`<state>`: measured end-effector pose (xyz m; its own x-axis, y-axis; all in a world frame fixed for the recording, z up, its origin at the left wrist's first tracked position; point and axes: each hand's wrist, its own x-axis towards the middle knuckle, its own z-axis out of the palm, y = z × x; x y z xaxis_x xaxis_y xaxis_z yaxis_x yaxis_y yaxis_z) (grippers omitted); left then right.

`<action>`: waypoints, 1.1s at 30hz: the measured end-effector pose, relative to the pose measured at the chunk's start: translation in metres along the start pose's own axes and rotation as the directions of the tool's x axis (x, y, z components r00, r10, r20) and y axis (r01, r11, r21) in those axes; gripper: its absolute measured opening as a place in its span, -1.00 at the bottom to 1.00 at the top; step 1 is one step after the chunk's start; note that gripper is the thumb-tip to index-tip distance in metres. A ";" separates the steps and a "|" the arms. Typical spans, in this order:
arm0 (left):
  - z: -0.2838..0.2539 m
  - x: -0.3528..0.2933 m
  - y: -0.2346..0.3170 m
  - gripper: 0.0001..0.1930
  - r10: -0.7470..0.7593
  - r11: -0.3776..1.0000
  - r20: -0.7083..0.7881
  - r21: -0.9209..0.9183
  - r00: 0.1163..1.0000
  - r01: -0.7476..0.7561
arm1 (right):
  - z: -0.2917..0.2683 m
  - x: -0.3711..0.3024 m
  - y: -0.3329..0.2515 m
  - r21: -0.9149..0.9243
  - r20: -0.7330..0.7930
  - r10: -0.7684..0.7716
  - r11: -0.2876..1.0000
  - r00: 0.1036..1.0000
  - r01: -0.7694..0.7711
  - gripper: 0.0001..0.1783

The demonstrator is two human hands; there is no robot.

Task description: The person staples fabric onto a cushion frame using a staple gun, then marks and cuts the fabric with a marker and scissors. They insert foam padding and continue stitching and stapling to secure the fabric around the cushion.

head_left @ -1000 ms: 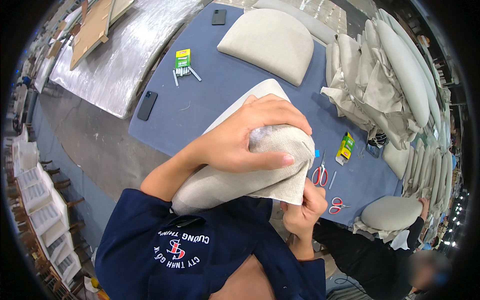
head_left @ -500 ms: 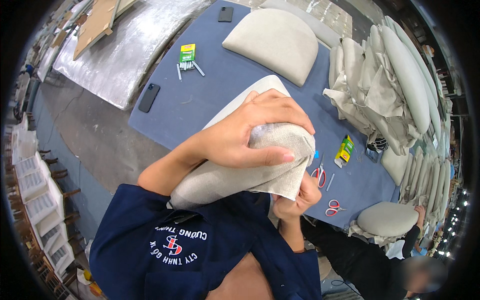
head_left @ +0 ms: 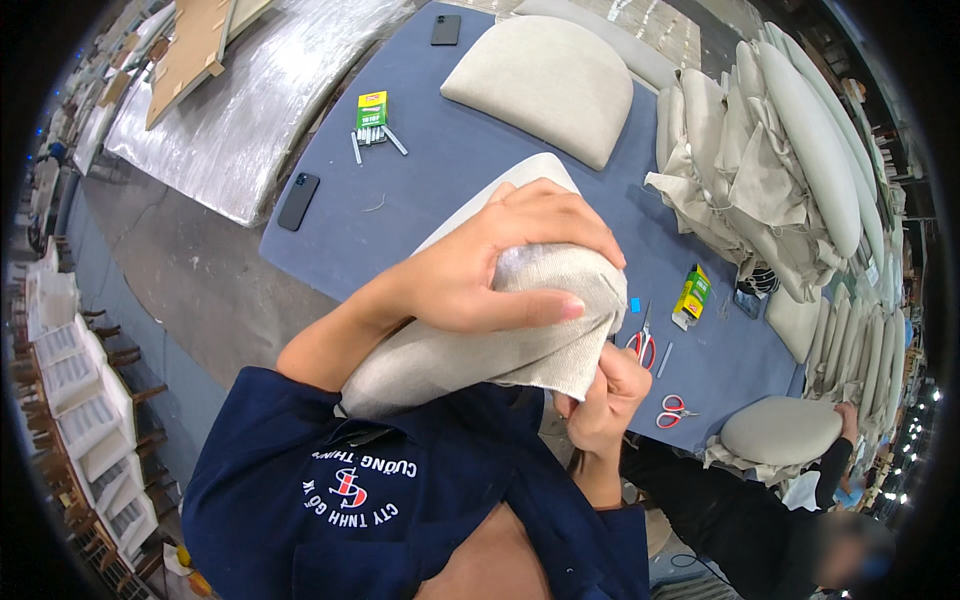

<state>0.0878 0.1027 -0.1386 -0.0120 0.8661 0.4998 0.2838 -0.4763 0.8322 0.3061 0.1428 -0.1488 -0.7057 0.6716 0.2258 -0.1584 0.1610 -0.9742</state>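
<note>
A cushion (head_left: 440, 365) in beige woven fabric stands on edge, tilted against my body at the near side of the table. My left hand (head_left: 470, 270) wraps over its top end, with the thumb pressed on the near face and the fingers over the far side. Below the thumb, a loose fabric flap (head_left: 560, 367) hangs down to a point. My right hand (head_left: 607, 408) is closed beside that flap at its lower right edge, fingers bent in a pinch. Whatever lies between those fingertips is hidden by the fabric and the hand.
On the blue-grey table (head_left: 390, 215) lie a rounded cushion (head_left: 545, 85), red-handled scissors (head_left: 672, 412), chalk boxes (head_left: 691, 297) and phones (head_left: 298, 201). Stacked beige covers and cushions (head_left: 760, 170) stand at right. Another person (head_left: 720, 510) at lower right touches a round cushion (head_left: 780, 432).
My right hand has shifted slightly right and down, away from the flap's point. My left hand keeps its hold on the cushion, which stays nearly still.
</note>
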 end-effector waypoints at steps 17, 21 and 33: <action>-0.002 -0.003 0.001 -0.47 -0.012 1.000 -0.003 0.007 1.000 0.012 | 0.013 -0.021 0.028 0.122 -0.122 -0.030 0.992 0.992 0.045 -0.66; -0.001 -0.002 0.002 -0.52 -0.033 0.999 0.024 -0.016 0.999 0.033 | 0.020 -0.024 0.023 0.152 -0.171 -0.007 0.988 0.985 0.033 -0.64; 0.002 0.002 0.004 -0.49 -0.028 0.999 0.006 0.024 1.000 0.028 | 0.004 -0.022 0.009 0.104 -0.009 0.063 0.993 0.998 -0.061 -0.67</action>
<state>0.0905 0.1031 -0.1347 -0.0145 0.8798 0.4751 0.3059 -0.4485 0.8398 0.3172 0.1268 -0.1629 -0.7077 0.6871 0.1642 -0.1856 0.0435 -0.9817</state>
